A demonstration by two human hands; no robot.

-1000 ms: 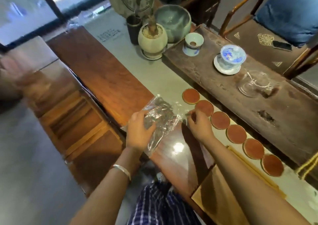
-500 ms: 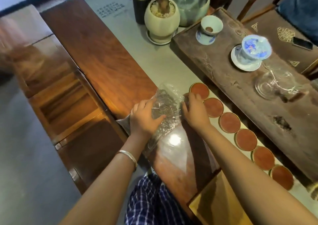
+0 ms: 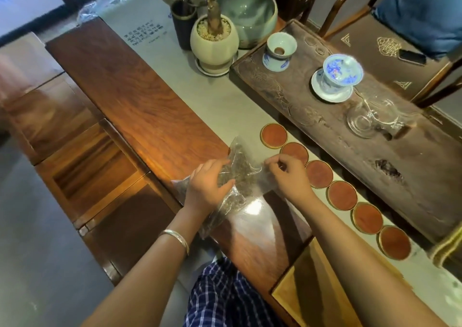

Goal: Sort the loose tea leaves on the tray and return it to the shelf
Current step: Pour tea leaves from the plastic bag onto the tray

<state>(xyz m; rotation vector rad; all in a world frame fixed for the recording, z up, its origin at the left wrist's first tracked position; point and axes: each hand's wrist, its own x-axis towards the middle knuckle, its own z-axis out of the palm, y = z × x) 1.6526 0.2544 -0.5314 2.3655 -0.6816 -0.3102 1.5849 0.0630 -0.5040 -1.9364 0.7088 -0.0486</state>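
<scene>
head view, looking down along a long reddish-brown wooden tabletop [image 3: 140, 106] with a pale grey runner down its middle. left hand [image 3: 206, 185], silver bangle [image 3: 176, 238] on the wrist, curled over the clear crinkled plastic bag of dark loose tea leaves [image 3: 240, 174], fingers wrapped on its left side and thumb pressed into the film. right hand [image 3: 287, 174] just to the right of it, fingers bent, fingertips pinching the bag's right edge. bag lying near the tabletop's near edge, its lower end hanging past that edge toward a blue checked garment [image 3: 225, 294]. row of six round rust-red coasters with brass rims [image 3: 342, 195] slanting along the runner toward the right edge, second one beside the right knuckles. beyond them, a dark carved wooden tea tray [image 3: 375, 166] bearing a blue-and-white lidded cup on a saucer [image 3: 336, 79], a small white strainer cup [image 3: 278, 51] and a clear glass pitcher [image 3: 372, 119]. at the far end, a cream round pot with a thick-stemmed plant [image 3: 213, 45], a celadon bowl [image 3: 247, 14], a dark cylinder [image 3: 182, 24]. pale wooden board [image 3: 320, 291] at the near right corner. low wooden bench [image 3: 82, 166] left of the table; chair with blue cushion [image 3: 422, 14] far right.
</scene>
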